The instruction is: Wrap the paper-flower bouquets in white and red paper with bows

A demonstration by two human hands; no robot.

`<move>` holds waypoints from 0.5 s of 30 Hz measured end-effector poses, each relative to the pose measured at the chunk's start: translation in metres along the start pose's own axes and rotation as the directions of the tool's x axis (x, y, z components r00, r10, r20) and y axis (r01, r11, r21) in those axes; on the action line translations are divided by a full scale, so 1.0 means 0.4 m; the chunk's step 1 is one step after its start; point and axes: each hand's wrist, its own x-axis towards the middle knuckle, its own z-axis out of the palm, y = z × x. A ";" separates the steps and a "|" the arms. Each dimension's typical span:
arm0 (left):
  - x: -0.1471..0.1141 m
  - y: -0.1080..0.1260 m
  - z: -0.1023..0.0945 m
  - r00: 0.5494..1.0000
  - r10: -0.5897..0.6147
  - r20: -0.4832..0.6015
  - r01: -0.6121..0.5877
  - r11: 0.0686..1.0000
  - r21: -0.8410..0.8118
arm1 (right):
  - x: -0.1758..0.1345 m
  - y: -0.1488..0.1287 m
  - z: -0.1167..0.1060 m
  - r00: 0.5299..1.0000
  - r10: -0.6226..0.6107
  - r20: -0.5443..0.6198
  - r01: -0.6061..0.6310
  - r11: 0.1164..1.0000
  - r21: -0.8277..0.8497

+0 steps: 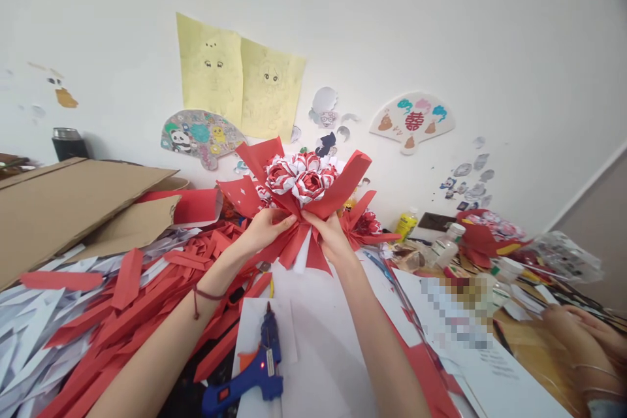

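– where do we find the paper bouquet?
– we see it upright, by the white sheet's far end; our left hand and right hand pinch its gathered red wrapping from either side;
– and nearer us, a blue glue gun; red strips heaped left

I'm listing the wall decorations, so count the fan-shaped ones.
2: the panda fan, on the wall left of the held paper-flower bouquet, and the double-happiness fan, on the wall to the bouquet's right. Others could be hidden behind the bouquet.
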 end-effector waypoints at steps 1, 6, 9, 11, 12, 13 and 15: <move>-0.001 0.003 -0.003 1.000 0.002 0.016 -0.002 1.000 0.000 | -0.001 -0.001 0.001 1.000 0.007 -0.003 -0.007 1.000 0.004; -0.004 0.003 -0.002 0.987 0.091 0.131 -0.092 0.996 0.004 | -0.009 -0.003 0.008 1.000 0.005 0.005 -0.005 1.000 0.021; -0.002 -0.011 0.008 0.995 0.094 0.037 -0.098 0.986 0.134 | -0.014 -0.001 0.015 1.000 0.020 0.006 -0.020 1.000 0.016; -0.001 -0.018 0.015 0.997 0.056 -0.046 -0.047 0.981 0.187 | -0.016 -0.007 0.015 0.997 0.071 0.015 -0.071 0.997 -0.001; -0.001 -0.018 0.016 0.998 0.039 -0.059 -0.028 0.985 0.172 | -0.016 -0.014 0.012 0.994 0.104 0.037 -0.104 0.995 -0.011; -0.002 -0.015 0.018 0.998 0.023 -0.056 -0.015 0.991 0.131 | -0.016 -0.022 0.006 0.988 0.137 0.072 -0.135 0.991 -0.022; -0.004 -0.003 0.018 0.999 -0.011 -0.037 0.011 1.000 0.010 | -0.012 -0.041 -0.014 0.967 0.195 0.165 -0.189 0.980 -0.054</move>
